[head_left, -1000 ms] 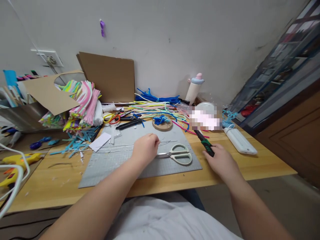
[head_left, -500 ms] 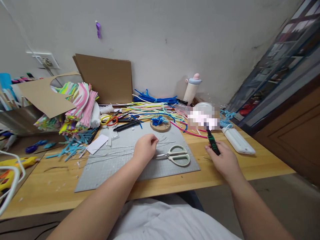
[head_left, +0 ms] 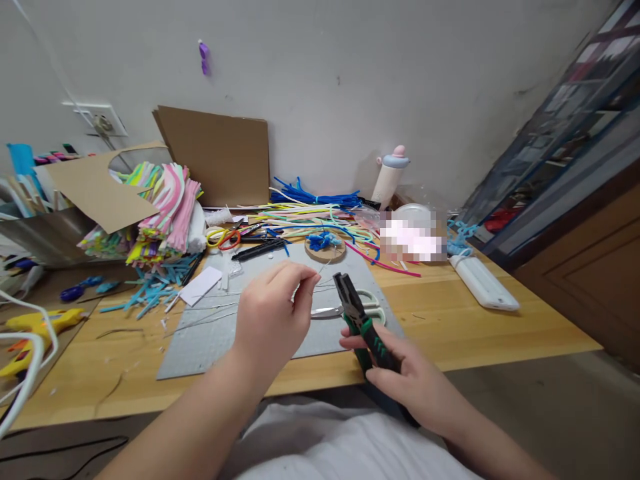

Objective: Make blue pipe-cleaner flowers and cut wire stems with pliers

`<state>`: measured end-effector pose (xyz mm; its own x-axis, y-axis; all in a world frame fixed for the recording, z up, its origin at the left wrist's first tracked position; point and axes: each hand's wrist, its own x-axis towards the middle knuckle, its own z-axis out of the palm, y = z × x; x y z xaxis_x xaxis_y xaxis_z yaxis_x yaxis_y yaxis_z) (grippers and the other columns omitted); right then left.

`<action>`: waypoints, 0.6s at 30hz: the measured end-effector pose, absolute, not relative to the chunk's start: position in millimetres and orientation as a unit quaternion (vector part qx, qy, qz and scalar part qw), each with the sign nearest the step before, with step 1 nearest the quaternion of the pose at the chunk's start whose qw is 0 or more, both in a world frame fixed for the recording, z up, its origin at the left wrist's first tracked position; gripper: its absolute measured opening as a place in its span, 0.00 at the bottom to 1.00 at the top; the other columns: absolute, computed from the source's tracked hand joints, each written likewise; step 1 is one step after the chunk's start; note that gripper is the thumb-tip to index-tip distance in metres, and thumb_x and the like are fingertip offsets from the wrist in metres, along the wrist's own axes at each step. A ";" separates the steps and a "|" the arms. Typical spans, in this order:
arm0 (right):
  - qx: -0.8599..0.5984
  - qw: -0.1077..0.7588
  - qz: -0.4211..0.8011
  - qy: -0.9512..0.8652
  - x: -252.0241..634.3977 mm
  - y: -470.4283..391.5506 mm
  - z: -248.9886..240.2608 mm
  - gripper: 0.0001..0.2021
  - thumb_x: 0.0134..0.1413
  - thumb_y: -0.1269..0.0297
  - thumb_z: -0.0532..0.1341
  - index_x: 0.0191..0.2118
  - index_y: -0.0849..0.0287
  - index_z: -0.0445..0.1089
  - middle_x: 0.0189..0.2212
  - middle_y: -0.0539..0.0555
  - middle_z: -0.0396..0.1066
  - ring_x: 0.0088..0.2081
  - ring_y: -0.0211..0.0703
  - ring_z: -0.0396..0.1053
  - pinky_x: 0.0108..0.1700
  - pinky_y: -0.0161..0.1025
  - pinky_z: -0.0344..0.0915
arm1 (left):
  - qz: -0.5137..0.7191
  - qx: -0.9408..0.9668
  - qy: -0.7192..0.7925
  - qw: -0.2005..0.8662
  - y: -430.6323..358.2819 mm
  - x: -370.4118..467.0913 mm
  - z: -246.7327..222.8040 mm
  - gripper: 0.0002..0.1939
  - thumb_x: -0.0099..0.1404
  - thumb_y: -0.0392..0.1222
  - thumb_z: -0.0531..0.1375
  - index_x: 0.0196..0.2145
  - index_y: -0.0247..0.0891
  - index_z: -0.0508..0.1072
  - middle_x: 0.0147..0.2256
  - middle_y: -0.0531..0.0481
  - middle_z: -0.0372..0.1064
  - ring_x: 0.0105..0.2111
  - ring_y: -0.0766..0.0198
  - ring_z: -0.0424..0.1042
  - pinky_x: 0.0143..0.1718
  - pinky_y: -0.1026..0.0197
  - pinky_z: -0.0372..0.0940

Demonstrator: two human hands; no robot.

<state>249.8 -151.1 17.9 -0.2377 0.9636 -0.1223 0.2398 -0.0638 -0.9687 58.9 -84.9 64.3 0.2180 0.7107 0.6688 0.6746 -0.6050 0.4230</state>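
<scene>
My left hand [head_left: 277, 310] is closed in a pinch on a thin wire [head_left: 327, 265], whose end sticks up beyond my fingertips. My right hand [head_left: 400, 367] grips green-and-black pliers [head_left: 353, 300]; their jaws point up toward the wire but stay apart from it. Behind the pliers, scissors [head_left: 327, 312] with pale green handles lie on the grey cutting mat [head_left: 200, 353]. More thin wires [head_left: 215, 308] stretch across the mat to the left of my left hand. At the mat's back edge sits a round wooden disc [head_left: 325, 253] with blue fuzzy pieces on it.
Bundled pipe cleaners [head_left: 167, 207] and cut blue pieces [head_left: 155, 290] lie at the left, near a yellow glue gun [head_left: 43, 327]. Loose coloured pipe cleaners [head_left: 310, 217] spread along the back. A bottle [head_left: 389, 180] and a white power bank [head_left: 483, 283] are on the right.
My right hand has brought the pliers left and nearer to me, beside my left hand. My left hand has risen off the mat with the wire pinched in it.
</scene>
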 end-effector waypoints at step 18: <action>-0.501 0.349 0.511 -0.605 239.7 -148.9 19.7 0.23 0.43 0.77 0.54 0.48 0.55 0.70 0.55 0.55 0.63 0.56 0.50 0.60 0.58 0.50 0.53 | 0.244 0.823 0.513 -0.021 -102.2 54.6 66.6 0.08 0.62 0.39 0.54 0.28 0.42 0.72 0.27 0.52 0.74 0.28 0.61 0.71 0.26 0.60 0.57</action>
